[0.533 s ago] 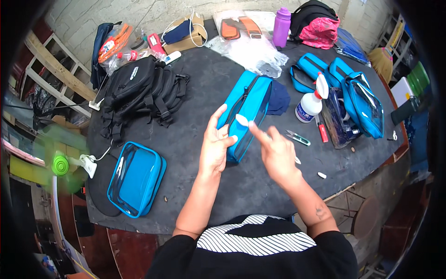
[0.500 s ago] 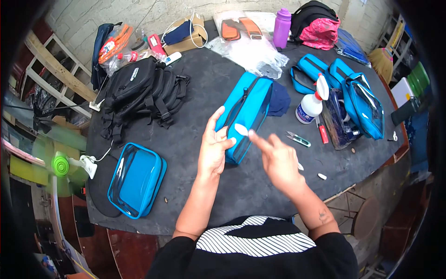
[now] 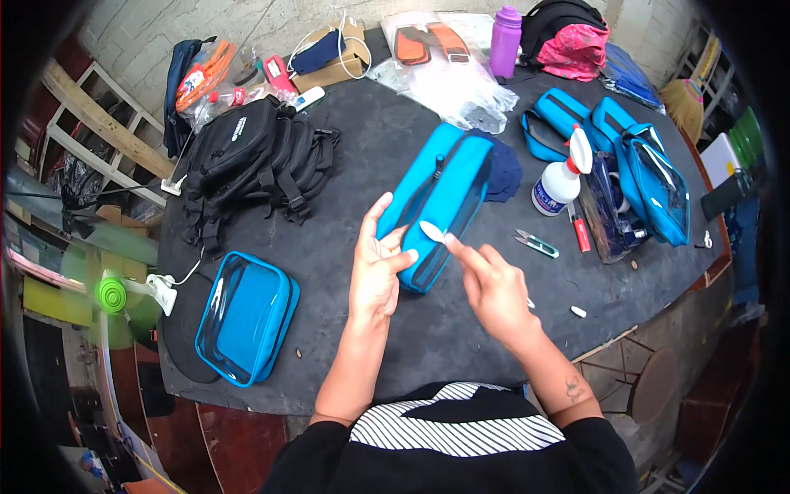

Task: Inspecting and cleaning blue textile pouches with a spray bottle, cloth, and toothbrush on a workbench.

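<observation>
My left hand (image 3: 377, 267) grips a bright blue zippered pouch (image 3: 465, 158) at its near end, thumb on the side face and fingers round behind. The pouch is tilted, its far end pointing away, with a dark zipper along the top and a clear panel on the right side. My right hand (image 3: 499, 295) is closed, index finger and thumb at the end of a small white oval piece (image 3: 430, 231) that lies against the pouch; its exact kind cannot be made out. Another blue pouch with a clear window (image 3: 247, 319) lies at the left.
Right: a spray bottle (image 3: 556, 188), thread snips (image 3: 536, 244), a red cutter (image 3: 581, 234), a white piece (image 3: 578, 312) and more blue pouches (image 3: 650, 177). Left: a black backpack (image 3: 255, 160) and a green-bladed fan (image 3: 111, 294). Behind: plastic bags (image 3: 453, 90) and a purple bottle (image 3: 504, 45).
The view has shifted slightly, so the table things sit a little differently in it. Both hands keep their hold, with the white piece still against the pouch.
</observation>
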Action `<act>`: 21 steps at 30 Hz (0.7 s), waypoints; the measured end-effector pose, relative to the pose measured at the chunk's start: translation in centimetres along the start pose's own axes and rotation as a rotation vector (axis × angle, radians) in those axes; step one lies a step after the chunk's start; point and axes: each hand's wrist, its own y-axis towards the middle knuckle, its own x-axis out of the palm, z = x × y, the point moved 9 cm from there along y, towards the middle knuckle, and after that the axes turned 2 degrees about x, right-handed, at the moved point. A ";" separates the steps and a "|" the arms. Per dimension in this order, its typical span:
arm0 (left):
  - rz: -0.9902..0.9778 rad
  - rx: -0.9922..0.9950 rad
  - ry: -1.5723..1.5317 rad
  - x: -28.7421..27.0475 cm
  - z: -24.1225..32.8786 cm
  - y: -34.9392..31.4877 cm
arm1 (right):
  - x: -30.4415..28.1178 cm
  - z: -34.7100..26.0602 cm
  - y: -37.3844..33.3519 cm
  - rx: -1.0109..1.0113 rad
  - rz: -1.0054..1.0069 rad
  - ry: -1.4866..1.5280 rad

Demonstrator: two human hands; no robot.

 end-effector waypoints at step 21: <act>-0.079 0.026 0.224 1.8 -0.6 -0.4 | -4.8 5.8 4.7 0.048 -0.029 0.156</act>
